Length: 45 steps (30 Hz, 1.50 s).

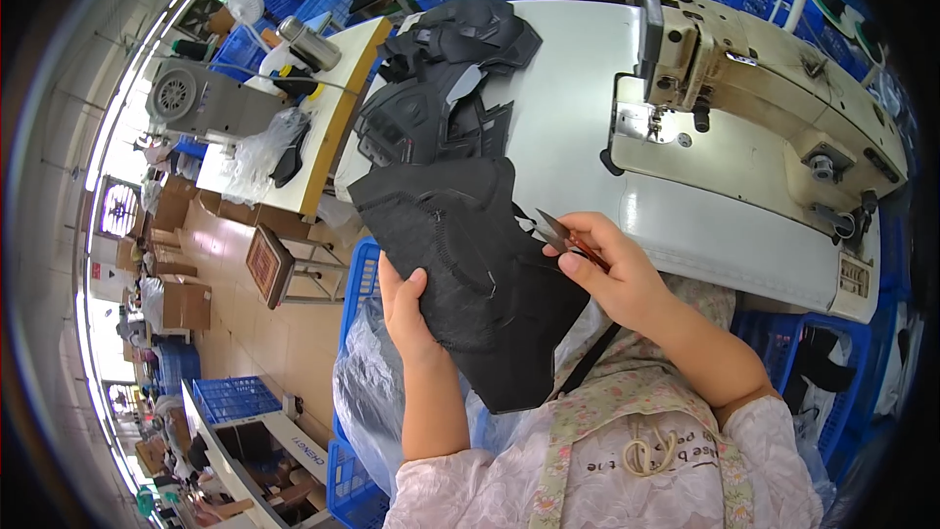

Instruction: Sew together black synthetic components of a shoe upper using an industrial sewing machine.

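A black panel (468, 284) is clamped by the fingers of the left hand (407, 313) — red-handled snips (571, 238), by those of the right hand (619, 276).

I have a pale-topped work table (573, 88) carrying the sewing machine (764, 88), which I take as my landmark. Left of the machine, on that same top, I see a loose pile of black pieces (421, 118), heaped and overlapping. Much farther left of the machine stands a second table (345, 127) with a yellow edge; I make out a grey machine (215, 103), a metal flask (308, 44) and a clear plastic bag (259, 152) on it. Also well left of my landmark, the tiled floor (235, 333) bears a stool (269, 264).
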Motion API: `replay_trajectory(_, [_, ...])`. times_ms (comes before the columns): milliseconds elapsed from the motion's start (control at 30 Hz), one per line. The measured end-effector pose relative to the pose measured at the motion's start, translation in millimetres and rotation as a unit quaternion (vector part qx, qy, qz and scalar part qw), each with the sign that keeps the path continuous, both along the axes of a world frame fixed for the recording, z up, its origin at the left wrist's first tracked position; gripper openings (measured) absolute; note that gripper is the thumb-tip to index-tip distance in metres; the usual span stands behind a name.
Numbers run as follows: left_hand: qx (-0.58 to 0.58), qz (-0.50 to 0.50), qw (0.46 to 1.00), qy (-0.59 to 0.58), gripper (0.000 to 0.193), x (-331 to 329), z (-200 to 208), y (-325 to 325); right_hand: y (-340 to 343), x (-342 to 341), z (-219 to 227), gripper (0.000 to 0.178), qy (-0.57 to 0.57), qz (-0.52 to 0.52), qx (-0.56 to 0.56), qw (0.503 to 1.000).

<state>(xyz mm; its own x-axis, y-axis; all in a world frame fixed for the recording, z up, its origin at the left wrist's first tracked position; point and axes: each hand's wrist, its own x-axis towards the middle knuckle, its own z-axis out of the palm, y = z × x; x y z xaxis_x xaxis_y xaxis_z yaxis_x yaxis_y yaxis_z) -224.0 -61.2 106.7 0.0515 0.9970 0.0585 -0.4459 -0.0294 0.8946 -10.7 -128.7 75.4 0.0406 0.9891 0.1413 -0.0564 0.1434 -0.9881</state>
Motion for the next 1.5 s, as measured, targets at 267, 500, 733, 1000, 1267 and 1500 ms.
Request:
replay_trajectory(267, [-0.027,0.11,0.99,0.082,0.061,-58,-2,-27,20,14,-36,0.036,0.038,-0.027,-0.032,0.998])
replay_trajectory(500, [-0.032,0.392,0.787,0.476,0.058,-299,32,-160,36,60,-90,0.033,-0.005,-0.103,-0.103,0.989])
replay_trajectory(733, [-0.449,0.335,0.345,0.753,0.064,-376,-41,-297,34,65,-91,0.035,0.034,-0.084,-0.078,0.993])
replay_trajectory(1000, [-0.186,0.248,0.512,0.801,0.043,-359,-73,-125,28,65,-93,0.034,0.067,-0.063,-0.101,0.991])
replay_trajectory(1267, [0.355,0.068,0.545,0.757,0.094,-9,-56,161,30,63,-90,0.037,0.061,-0.066,-0.122,0.988])
replay_trajectory(1500, [0.305,-0.01,0.546,0.78,0.101,25,-50,184,23,68,-90,0.038,0.092,-0.046,-0.116,0.988])
